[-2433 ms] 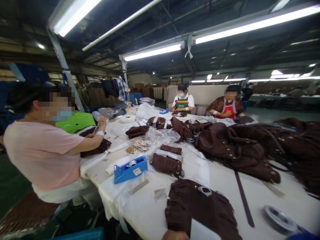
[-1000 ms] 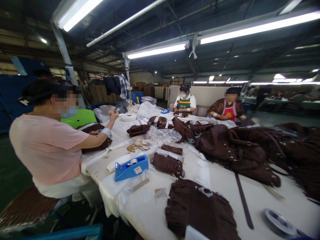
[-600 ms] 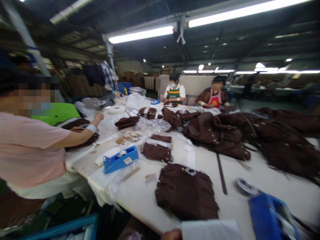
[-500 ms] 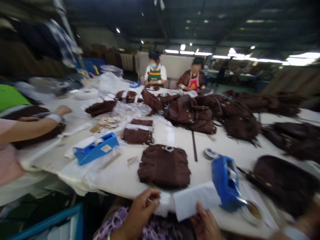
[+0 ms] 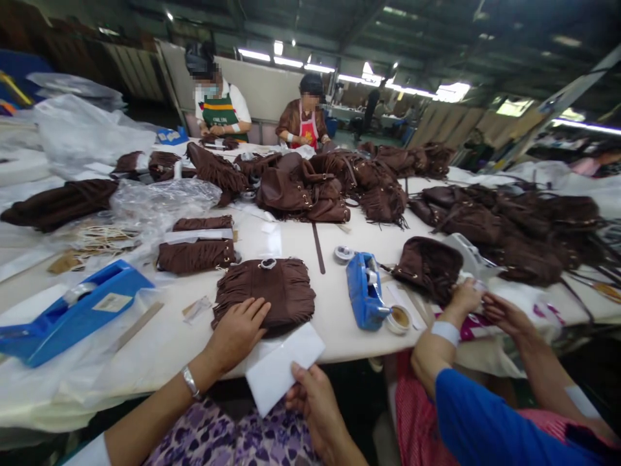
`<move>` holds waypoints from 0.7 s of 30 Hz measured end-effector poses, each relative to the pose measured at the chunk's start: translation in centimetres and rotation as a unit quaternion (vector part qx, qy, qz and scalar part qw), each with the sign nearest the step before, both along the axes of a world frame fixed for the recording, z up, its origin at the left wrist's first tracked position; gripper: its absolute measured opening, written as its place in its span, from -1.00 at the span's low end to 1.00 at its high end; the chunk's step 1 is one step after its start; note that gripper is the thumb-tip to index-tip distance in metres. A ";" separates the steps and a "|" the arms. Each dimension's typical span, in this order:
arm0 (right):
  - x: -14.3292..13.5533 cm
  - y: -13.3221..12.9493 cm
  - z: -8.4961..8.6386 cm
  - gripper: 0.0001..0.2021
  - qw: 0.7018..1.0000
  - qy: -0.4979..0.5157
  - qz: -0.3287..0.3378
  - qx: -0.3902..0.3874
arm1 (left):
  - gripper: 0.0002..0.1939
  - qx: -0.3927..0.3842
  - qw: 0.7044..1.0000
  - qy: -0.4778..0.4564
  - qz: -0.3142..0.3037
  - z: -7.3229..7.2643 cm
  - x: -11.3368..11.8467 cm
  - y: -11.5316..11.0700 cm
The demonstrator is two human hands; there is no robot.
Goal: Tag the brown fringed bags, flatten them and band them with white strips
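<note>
A dark brown fringed bag [image 5: 272,291] lies flat on the white table in front of me, with a small wrapped round piece at its top edge. My left hand [image 5: 241,333] rests on the bag's lower left part, fingers stretched out and holding nothing. Between the thumb and fingers of my right hand [image 5: 310,391] is a folded sheet of white paper [image 5: 286,366], tilted at the table's front edge just below the bag. A blue tape dispenser [image 5: 366,291] stands to the right of the bag.
Another blue tape dispenser [image 5: 82,307] sits at the left. Behind the bag is a folded brown bag [image 5: 196,255] with a white band. More brown bags [image 5: 301,188] pile up farther back. A co-worker's hands [image 5: 468,298] work at the right; two people sit across the table.
My left hand has let go of the white paper and moved up onto the bag. The right hand keeps the paper. The view has swung to the right.
</note>
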State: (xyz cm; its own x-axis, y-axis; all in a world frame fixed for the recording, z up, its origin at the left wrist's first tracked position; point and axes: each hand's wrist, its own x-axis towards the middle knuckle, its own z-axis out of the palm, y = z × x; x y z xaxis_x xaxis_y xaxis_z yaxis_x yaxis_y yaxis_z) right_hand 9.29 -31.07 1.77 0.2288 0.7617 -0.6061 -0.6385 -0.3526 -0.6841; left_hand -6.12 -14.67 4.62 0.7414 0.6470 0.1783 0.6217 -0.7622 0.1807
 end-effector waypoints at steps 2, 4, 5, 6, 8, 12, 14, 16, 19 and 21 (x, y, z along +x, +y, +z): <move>-1.2 0.1 0.3 -0.44 0.999 0.020 0.027 0.002 | -0.57 -0.014 1.000 0.004 -0.011 0.2 0.1 0.8; -2.0 0.3 0.5 -0.44 0.998 0.037 0.046 0.002 | -0.64 -0.025 1.000 0.007 -0.016 0.8 0.1 1.5; -2.3 0.4 0.5 -0.44 0.998 0.041 0.049 0.001 | -0.65 -0.030 0.999 0.010 -0.015 1.1 0.1 1.8; -2.6 0.6 0.4 -0.46 0.998 0.041 0.046 0.000 | -0.66 -0.034 0.999 0.013 -0.012 1.4 0.1 2.2; -3.1 1.3 0.2 -0.49 0.999 0.036 0.020 0.001 | -0.67 -0.039 0.999 0.020 -0.006 1.9 0.2 2.8; -3.8 3.4 0.0 -0.55 0.998 0.042 -0.053 0.017 | -0.68 -0.047 0.998 0.033 -0.012 2.1 0.4 4.2; -4.1 4.6 0.0 -0.58 0.995 0.056 -0.077 0.019 | -0.67 -0.050 0.998 0.036 -0.022 1.9 0.3 4.8; -4.3 5.5 -0.1 -0.61 0.993 0.064 -0.096 0.017 | -0.64 -0.052 0.997 0.037 -0.035 1.6 0.2 5.3; -4.5 6.6 -0.4 -0.69 0.991 0.066 -0.114 0.015 | -0.60 -0.053 0.996 0.037 -0.064 1.3 0.0 5.8; -4.5 7.2 -0.7 -0.75 0.990 0.065 -0.121 0.012 | -0.59 -0.051 0.995 0.033 -0.084 1.3 0.0 6.0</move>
State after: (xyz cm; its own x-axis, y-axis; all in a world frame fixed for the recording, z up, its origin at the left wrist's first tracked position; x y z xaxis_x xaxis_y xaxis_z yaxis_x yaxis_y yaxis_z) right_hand 4.81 -23.90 1.06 0.3269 0.7091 -0.6248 -0.7857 -0.1634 -0.5966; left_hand -6.15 -8.70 5.93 0.8489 0.5245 0.0656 0.4995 -0.8365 0.2254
